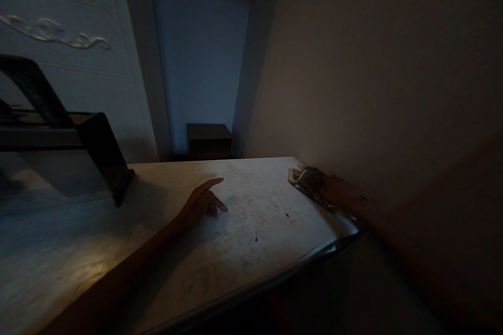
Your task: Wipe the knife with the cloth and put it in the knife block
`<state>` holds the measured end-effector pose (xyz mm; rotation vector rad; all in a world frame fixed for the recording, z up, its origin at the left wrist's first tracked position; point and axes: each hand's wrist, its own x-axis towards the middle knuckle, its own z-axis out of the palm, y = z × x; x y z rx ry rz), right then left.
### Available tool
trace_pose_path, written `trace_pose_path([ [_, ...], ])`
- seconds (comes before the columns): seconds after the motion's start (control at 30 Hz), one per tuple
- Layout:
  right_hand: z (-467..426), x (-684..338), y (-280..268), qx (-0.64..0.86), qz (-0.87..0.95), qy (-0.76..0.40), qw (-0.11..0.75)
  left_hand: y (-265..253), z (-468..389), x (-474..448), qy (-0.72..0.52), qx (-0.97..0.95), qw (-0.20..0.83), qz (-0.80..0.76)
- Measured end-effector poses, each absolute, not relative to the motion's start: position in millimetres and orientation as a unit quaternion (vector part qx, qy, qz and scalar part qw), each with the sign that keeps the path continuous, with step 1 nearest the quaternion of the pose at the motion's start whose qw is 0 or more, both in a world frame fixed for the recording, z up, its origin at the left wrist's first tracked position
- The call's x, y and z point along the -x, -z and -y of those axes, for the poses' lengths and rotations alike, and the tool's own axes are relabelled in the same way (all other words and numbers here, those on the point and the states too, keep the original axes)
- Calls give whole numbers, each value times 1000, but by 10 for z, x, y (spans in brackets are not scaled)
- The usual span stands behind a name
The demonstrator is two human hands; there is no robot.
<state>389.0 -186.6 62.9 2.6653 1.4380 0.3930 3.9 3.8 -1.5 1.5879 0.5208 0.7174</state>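
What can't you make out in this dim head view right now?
- Right hand: on a crumpled cloth or foil at the wall; darkness hides the material and the grip.
- Left hand: fingertips curled under, contact with the tabletop unclear.
- Dark frame: cut off by the left edge.

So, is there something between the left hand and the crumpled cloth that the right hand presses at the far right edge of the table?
Nothing visible stands between them. The left hand rests on the pale tabletop, and the stretch across to the cloth under the right hand is bare apart from a few small dark specks.
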Motion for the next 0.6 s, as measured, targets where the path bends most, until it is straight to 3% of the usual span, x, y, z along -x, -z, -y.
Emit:
trace_pose_path([
  [0.1, 1764, -3662, -697, -846, -496, -176, 83, 45, -61, -49, -326, -664, 633, -231],
  [0.27, 1540, -3375, -665, -770, -602, -207, 42, 142, -129, -50, -348, -662, 631, -208],
  [0.47, 1113, -3171, -272, -693, -705, -149, -34, 26, -157, 110, -413, -621, 622, -239],
  [0.6, 824, -2789, -190, -638, -760, -71, -105, -186, -83, 532, -539, -617, 508, -268],
])
